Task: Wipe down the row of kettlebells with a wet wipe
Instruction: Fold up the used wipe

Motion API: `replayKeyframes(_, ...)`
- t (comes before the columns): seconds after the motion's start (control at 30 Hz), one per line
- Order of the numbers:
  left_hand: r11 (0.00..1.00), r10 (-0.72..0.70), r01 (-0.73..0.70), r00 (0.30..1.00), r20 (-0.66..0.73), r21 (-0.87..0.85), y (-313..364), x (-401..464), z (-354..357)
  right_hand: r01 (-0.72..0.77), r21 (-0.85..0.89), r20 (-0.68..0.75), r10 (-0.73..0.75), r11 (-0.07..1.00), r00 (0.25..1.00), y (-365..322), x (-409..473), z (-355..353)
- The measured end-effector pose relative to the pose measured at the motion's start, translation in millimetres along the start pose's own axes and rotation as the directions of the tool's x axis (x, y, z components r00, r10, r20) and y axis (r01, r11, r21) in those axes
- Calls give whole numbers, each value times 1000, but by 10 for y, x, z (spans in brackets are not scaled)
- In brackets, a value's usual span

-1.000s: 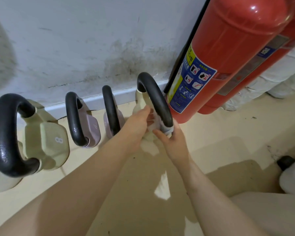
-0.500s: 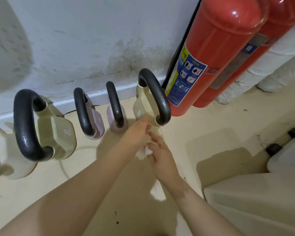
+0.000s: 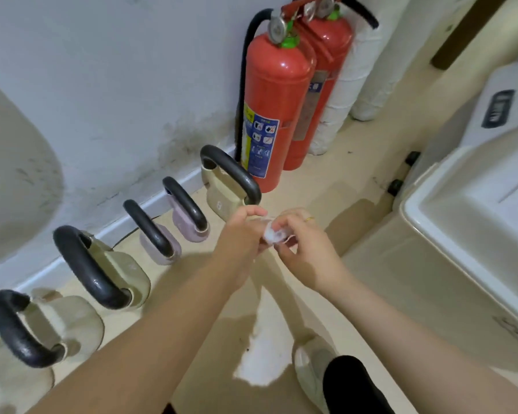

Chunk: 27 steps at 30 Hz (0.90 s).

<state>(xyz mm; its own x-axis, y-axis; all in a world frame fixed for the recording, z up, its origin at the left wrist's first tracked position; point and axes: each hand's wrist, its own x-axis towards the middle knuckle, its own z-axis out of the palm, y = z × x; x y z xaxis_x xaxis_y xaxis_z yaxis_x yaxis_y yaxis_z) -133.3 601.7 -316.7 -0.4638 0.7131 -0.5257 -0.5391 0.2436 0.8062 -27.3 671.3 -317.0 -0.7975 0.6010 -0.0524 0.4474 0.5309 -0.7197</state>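
Observation:
Several kettlebells with black handles stand in a row along the wall. The rightmost beige kettlebell point(image 3: 225, 189) sits beside the fire extinguishers. To its left are two small lilac kettlebells point(image 3: 189, 218) point(image 3: 159, 242), then a larger beige kettlebell point(image 3: 114, 270), and another beige kettlebell point(image 3: 42, 327) at the near left. My left hand point(image 3: 241, 231) and my right hand point(image 3: 299, 240) meet in front of the rightmost kettlebell, apart from it. Both pinch a crumpled white wet wipe point(image 3: 274, 234) between them. A ring shows on my right hand.
Two red fire extinguishers point(image 3: 269, 112) stand against the wall, with white wrapped pipes point(image 3: 344, 85) behind them. A large white appliance point(image 3: 473, 210) fills the right side. My shoe point(image 3: 314, 372) is on the beige floor point(image 3: 326, 180) below my hands.
My hands have come off the rightmost kettlebell's handle and drawn back, now holding the wipe between them. The view has pulled up and away, showing more of the row.

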Motion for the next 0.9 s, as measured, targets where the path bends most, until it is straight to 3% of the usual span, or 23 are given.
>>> replayKeyframes(0.07, 1000, 8, -8, 999, 39, -18, -8, -139, 146, -30, -111, 3, 30, 993, 1000, -61, -313, -192)
replayKeyframes(0.2, 974, -133, 162, 975, 178, -157, -59, -501, 640, -95, -353, -273, -6, 931, 962, -125, -963, -520)
replayKeyframes(0.27, 973, -156, 199, 941, 299, -118, -129, -691, 875, -167, -398, -338, 25, 902, 941, -114, -1185, -688)
replayKeyframes(0.33, 989, -127, 144, 917, 379, -18, -187, -820, 1069, -161, -435, -311, 20, 886, 950, -87, -1326, -854)
replayKeyframes(0.43, 996, -87, 76, 920, 381, 43, -177, -878, 1279, -95, -506, -211, -16, 857, 977, -31, -1361, -1034)
replayKeyframes(0.5, 999, -45, 34, 921, 386, 34, -154, -924, 1498, -112, -516, -263, -32, 849, 964, 84, -1372, -1236)
replayKeyframes(0.57, 994, 55, -85, 928, 370, 66, -169, -941, 1736, -204, -405, -441, 5, 892, 897, 198, -1384, -1517)
replayKeyframes(0.63, 954, 205, -263, 921, 330, 141, -175, -926, 1948, -254, -293, -642, 8, 922, 767, 324, -1386, -1822)
replayKeyframes(0.7, 914, 343, -384, 903, 257, 130, -179, -896, 2102, -289, -282, -728, -8, 915, 686, 499, -1394, -2068)
replayKeyframes(0.8, 888, 427, -450, 884, 190, 96, -178, -785, 2242, -310, -368, -632, 8, 877, 775, 767, -1345, -2240)
replayKeyframes(0.9, 880, 444, -460, 885, 138, 120, -232, -703, 2281, -335, -402, -448, 136, 852, 884, 895, -1250, -2292)
